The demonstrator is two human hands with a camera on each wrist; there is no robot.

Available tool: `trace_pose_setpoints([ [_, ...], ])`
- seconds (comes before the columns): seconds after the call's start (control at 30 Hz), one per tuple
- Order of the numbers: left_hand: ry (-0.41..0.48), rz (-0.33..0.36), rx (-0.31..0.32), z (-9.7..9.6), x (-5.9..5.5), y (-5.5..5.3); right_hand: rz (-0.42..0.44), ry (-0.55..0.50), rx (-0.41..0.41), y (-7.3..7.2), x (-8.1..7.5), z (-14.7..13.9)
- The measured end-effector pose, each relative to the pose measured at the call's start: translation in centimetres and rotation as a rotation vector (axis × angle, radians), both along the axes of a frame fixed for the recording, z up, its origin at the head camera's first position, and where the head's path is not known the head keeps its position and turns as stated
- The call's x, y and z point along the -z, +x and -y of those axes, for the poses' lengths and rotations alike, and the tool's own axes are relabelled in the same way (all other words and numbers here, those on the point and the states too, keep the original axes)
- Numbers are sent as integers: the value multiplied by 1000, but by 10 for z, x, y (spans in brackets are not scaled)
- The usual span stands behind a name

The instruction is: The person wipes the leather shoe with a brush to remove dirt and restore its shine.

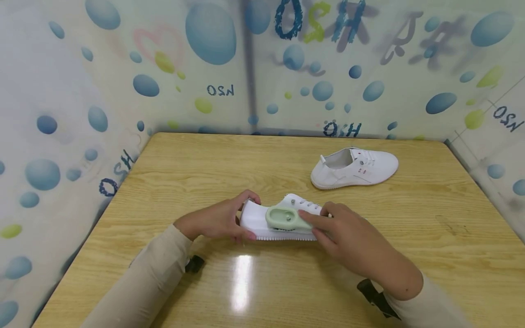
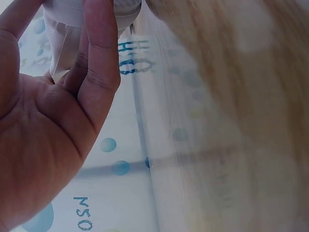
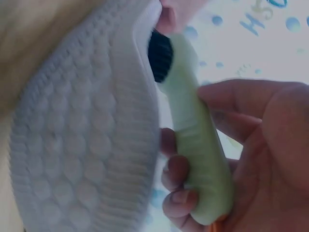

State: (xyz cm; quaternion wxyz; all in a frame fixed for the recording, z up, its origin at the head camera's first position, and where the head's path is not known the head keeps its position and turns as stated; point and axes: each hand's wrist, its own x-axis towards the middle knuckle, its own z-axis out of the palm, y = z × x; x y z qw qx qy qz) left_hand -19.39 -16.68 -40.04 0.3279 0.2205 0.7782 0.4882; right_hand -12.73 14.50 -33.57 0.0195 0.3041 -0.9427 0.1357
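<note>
The white low lace-up shoe sits mid-table, well apart from the far and side edges of the pale wooden tabletop; wood stretches broadly either side. A second white shoe stands behind, to the right. The left hand grips the heel; the right hand holds a pale green, dark-bristled brush against the shoe's side—ribbed at the sole's rim, knobbly underneath.

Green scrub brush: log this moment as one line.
left grip: holds white lace-up shoe at heel | right grip: holds green scrub brush, dark bristles against shoe's side | second white shoe: apart, on wooden table
</note>
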Motion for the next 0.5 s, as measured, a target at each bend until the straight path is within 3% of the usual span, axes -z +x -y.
trace_pose_setpoints([
  [0.3, -11, 3, -7, -1, 0, 0, 47, -21, -1, -3, -9, -17],
  [0.4, -12, -4, -4, 0, 0, -1, 40, -30, -10, -3, -5, -11],
  [0.5, -7, -4, -2, 0, 0, -1, -25, -42, -38, -2, 6, 0],
])
